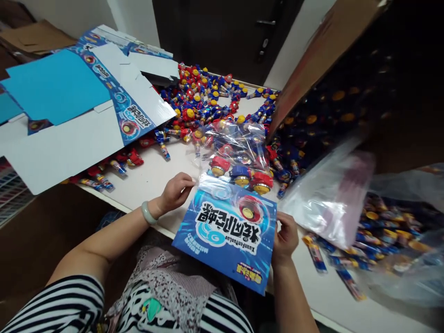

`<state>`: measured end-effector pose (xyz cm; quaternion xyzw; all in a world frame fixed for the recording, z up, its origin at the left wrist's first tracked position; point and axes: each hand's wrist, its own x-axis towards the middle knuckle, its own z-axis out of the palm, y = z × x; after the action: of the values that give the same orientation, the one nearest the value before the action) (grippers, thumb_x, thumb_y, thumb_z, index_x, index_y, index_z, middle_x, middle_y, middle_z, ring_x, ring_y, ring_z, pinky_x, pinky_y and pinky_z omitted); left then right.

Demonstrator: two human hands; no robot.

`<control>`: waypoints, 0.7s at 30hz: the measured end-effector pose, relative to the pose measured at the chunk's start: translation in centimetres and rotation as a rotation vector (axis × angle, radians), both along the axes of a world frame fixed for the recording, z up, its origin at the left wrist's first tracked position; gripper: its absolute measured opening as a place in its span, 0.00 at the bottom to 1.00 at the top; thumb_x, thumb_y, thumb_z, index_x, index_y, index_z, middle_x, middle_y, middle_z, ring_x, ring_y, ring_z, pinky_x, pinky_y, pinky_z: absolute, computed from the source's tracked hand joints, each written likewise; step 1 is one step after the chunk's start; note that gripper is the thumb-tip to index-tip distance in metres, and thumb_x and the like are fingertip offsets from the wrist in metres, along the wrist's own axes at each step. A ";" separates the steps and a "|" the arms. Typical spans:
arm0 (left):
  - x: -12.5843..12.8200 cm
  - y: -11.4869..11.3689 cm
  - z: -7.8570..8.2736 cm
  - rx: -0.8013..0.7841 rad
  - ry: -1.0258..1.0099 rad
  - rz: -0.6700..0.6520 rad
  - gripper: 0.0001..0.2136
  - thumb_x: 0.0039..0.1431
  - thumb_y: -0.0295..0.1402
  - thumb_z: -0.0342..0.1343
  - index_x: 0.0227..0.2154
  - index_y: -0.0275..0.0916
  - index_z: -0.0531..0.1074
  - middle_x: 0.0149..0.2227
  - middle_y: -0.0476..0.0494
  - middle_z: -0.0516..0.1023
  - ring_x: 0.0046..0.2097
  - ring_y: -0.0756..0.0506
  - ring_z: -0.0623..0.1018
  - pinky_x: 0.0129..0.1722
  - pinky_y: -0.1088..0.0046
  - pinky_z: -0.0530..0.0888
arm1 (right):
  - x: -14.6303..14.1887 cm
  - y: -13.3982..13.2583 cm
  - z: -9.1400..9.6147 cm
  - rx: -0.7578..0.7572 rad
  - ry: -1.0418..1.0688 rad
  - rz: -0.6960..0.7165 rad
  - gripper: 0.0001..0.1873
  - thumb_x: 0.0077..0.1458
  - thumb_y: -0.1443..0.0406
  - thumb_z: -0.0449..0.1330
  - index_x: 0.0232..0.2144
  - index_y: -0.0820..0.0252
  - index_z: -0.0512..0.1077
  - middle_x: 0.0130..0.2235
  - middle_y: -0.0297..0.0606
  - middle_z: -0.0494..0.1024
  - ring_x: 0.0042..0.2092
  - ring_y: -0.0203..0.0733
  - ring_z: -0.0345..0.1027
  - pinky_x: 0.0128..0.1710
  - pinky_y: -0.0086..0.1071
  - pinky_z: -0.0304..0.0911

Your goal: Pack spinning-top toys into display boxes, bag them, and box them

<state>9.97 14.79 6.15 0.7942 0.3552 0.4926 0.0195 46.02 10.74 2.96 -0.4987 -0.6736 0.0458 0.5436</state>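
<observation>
A blue printed box (pixel 225 236), its lettering upside down to me, lies tilted at the table's front edge. My right hand (pixel 286 236) is closed on its right side, thumb by the far corner. At the far end of the box, a clear plastic bag (pixel 239 134) covers several red and blue spinning-top toys (pixel 241 175). My left hand (pixel 176 192), wearing a pale bangle, is closed in a pinch at the near left edge of that bag. Its fingertips are just beyond the box's far left corner.
Flattened printed cartons (pixel 138 118) are stacked at left. Many loose toys (pixel 194 92) cover the back of the table (pixel 149 173). At right, a large cardboard box (pixel 312 60) tips toward me with toys inside, beside plastic bags (pixel 326 199) and more toys.
</observation>
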 end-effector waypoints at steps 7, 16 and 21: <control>0.8 -0.7 -1.2 -0.225 -0.202 -0.009 0.11 0.63 0.28 0.55 0.48 0.42 0.65 0.53 0.34 0.72 0.57 0.40 0.73 0.53 0.58 0.74 | 1.1 -3.3 -2.4 0.078 -0.051 0.180 0.13 0.53 0.67 0.62 0.41 0.50 0.71 0.38 0.38 0.78 0.38 0.46 0.74 0.34 0.40 0.70; 1.0 -0.9 0.0 -0.373 -0.254 -0.092 0.03 0.62 0.27 0.51 0.33 0.40 0.69 0.33 0.45 0.73 0.36 0.47 0.75 0.37 0.70 0.73 | -1.1 -2.0 -1.4 -0.375 0.088 -0.020 0.09 0.57 0.62 0.56 0.38 0.56 0.74 0.39 0.40 0.80 0.41 0.46 0.74 0.42 0.39 0.69; -2.8 -3.2 -2.3 -0.386 -0.277 -0.118 0.02 0.61 0.28 0.55 0.35 0.40 0.72 0.34 0.44 0.76 0.39 0.46 0.77 0.39 0.69 0.75 | -2.7 -3.0 -1.1 -0.201 0.096 0.017 0.07 0.59 0.63 0.54 0.35 0.55 0.72 0.34 0.38 0.77 0.36 0.44 0.72 0.37 0.38 0.68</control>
<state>7.22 11.57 3.89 0.7202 0.3895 0.5177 0.2480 43.27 7.71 1.82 -0.5423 -0.6430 0.1415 0.5220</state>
